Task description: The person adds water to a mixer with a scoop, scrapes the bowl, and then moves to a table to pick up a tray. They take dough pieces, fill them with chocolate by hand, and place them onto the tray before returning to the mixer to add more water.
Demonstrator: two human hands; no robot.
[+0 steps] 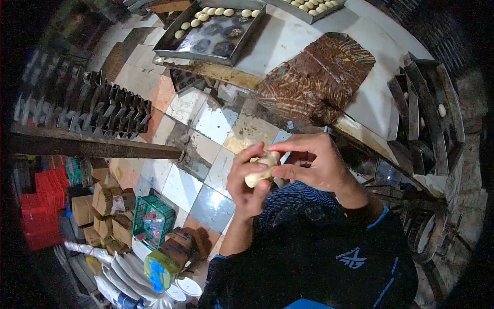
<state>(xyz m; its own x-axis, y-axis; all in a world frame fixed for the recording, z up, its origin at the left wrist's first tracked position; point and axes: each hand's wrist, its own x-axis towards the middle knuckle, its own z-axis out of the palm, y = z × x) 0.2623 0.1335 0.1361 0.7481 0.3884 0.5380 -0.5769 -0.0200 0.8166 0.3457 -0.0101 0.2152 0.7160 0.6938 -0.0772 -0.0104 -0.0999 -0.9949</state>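
A soft pale piece of dough (pixel 255 178) is held up in front of my chest. My left hand (pixel 247 183) cups it, with fingers curled over its far side and the thumb beneath. From the right, the thumb and forefinger of my right hand (pixel 316 159) pinch the dough's edge. Beyond my hands, on the white table, lies a slab of sticky dark brown paste (pixel 319 77), marked with finger-like grooves. At the far left of the table, a metal tray (pixel 193 57) has several dough balls (pixel 219 11) along its back and left sides.
Another metal tray (pixel 312 19) of dough balls stands at the back. Deep metal pans (pixel 437 129) lean at the right. Stacked metal pans (pixel 103 110) sit left behind a wooden beam (pixel 98 142). A green crate (pixel 170 221), cardboard boxes (pixel 82 208) and red crates (pixel 43 206) are at lower left.
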